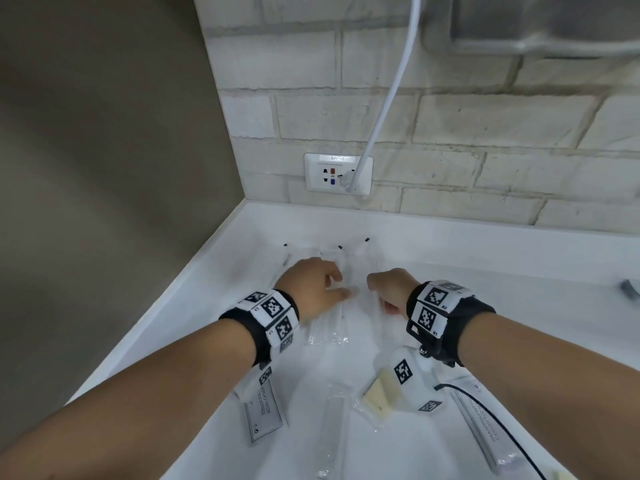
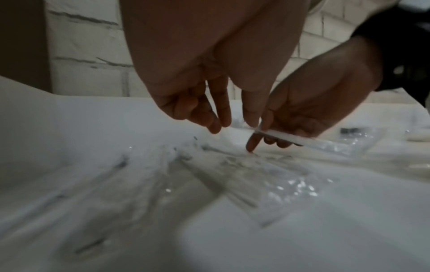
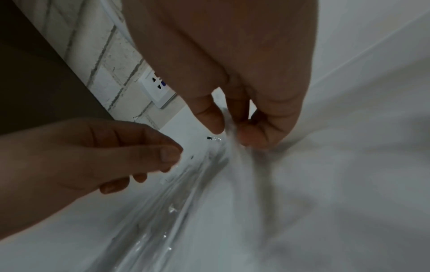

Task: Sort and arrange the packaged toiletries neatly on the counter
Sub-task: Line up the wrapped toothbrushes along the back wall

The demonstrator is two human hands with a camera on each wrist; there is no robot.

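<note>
Several long clear-wrapped packets (image 1: 325,327) with small black ends lie side by side at the back left of the white counter (image 1: 485,258). My right hand (image 1: 372,282) pinches one clear packet (image 3: 223,147) between thumb and fingers and lifts its end; the left wrist view shows it as a white strip (image 2: 286,137). My left hand (image 1: 341,284) hovers just left of it with fingers loosely bent and nothing held; its thumb is close to the packet's end. The left hand (image 2: 235,124) points down over the other packets (image 2: 232,165).
Nearer me lie a grey labelled sachet (image 1: 263,410), another long clear packet (image 1: 332,427), a wrapped cream bar (image 1: 381,396) and a long white box (image 1: 481,431). A wall outlet (image 1: 338,173) with a white cable (image 1: 391,91) sits behind. A brown wall borders the counter's left.
</note>
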